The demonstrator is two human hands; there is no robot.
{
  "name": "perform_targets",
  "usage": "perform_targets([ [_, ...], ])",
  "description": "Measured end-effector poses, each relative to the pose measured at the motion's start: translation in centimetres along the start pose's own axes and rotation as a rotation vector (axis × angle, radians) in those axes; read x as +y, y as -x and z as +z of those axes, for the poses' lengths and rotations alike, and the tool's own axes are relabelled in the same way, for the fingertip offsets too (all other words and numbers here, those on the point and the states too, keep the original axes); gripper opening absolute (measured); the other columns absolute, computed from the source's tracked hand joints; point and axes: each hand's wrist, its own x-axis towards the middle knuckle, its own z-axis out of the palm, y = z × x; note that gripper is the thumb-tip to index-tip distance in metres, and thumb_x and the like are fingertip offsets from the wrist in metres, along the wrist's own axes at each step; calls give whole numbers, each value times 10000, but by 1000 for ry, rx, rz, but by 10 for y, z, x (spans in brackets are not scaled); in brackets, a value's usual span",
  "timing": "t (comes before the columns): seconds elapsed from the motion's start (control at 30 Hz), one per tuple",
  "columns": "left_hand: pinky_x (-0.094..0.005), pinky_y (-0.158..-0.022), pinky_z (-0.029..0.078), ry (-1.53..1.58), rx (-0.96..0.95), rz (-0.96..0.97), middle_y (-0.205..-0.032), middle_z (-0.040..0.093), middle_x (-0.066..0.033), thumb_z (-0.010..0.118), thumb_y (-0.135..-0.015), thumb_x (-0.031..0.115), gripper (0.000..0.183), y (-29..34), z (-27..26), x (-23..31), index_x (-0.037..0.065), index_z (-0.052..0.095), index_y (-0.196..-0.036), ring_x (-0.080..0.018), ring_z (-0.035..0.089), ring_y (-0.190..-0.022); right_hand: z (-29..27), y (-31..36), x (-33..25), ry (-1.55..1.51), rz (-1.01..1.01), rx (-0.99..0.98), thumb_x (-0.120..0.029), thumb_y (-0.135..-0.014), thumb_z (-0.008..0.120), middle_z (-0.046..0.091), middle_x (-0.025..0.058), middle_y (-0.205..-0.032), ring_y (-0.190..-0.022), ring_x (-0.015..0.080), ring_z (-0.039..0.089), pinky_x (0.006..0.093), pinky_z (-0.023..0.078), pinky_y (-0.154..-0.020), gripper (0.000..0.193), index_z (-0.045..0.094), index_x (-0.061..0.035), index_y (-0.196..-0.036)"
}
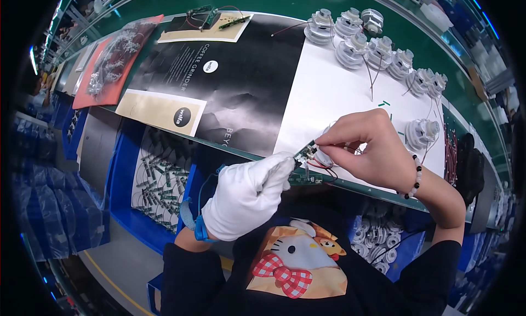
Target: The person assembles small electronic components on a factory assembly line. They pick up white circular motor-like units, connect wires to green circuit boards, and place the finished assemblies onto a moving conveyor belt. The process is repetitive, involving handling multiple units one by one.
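Observation:
In front of my chest, my left hand [244,193], in a white glove with a blue strap at the wrist, is closed on a small green circuit board [303,156]. The bare fingertips of my right hand [372,149] pinch the board's upper end; a beaded bracelet circles that wrist. Red and black wires [323,165] run from the board under my right fingers. Just below, at the bench edge, a second green circuit board [307,179] shows, partly hidden by the glove. Beside my right wrist stands a round white-and-clear unit [423,134] with thin wires.
Several similar round units [378,53] line the far side of the white sheet [307,97]. Black printed cardboard [252,69] covers the bench's middle. An orange sheet [87,97] carries a bag of parts. Below, a blue bin [123,206] holds several boards; round white parts [378,239] fill another.

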Motion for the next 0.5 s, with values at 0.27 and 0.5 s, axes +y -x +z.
perform_targets([
  [0.27,-252,-488,456,17,4,-44,-606,592,-99,563,-847,54,137,2,-1,1,-38,611,-936,-166,593,-516,-6,-3,-8,-408,360,-234,-69,-741,672,650,69,-659,-523,109,572,223,468,-498,68,694,-8,-762],
  [0.5,-253,-477,440,52,15,-55,-592,588,-100,566,-851,62,136,2,-1,-1,-40,612,-930,-159,576,-495,-12,-1,4,-851,449,-365,-94,-794,665,650,58,-725,-597,69,562,195,467,-551,126,677,19,-847],
])
